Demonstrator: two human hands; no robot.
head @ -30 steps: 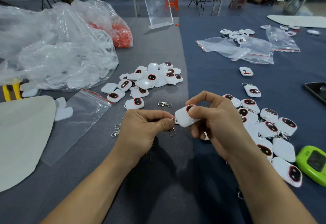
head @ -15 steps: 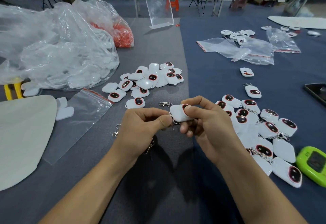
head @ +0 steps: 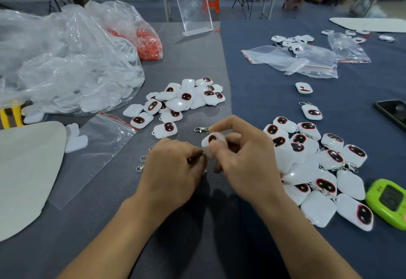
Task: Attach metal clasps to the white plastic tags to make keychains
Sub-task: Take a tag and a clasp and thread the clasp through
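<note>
**Position.** The tag (head: 212, 141) being worked is held clear of the desk (head: 197, 59) at centre frame, between both hands.

**Hands.** The right hand (head: 246, 160) grips the tag, with thumb and fingers curled round its body. The left hand (head: 173, 168) is closed at the tag's lower edge. It appears to pinch a clasp (head: 205, 171), though only a glint of metal shows there.

**Stock.** Unclasped tags (head: 182, 100) lie heaped just above centre. Finished keychains (head: 318, 160) are piled at right of centre. A spare clasp (head: 201, 129) lies just above the hands, and more loose clasps (head: 141, 164) sit left of the left hand.

**Handling, as judged.**
- The tag looks light, rigid and glossy, so it may slip or twist under a loose pinch.
- It is best held across its broad faces, leaving the small corner eyelet exposed.
- The shell looks sturdy. The thin eyelet is the likely weak point if the ring is forced through it.
- The clasp is small, stiff and springy, and is best held by its ring end.

**Markings.**
- No brand or lettering can be read on any tag. Each shows only a dark oval window with a red rim.
- The green device (head: 388, 201) at lower right has a dark screen, and any marks on it are too small to read.
- Nothing on the bags (head: 307, 63) at upper right is legible.
</note>
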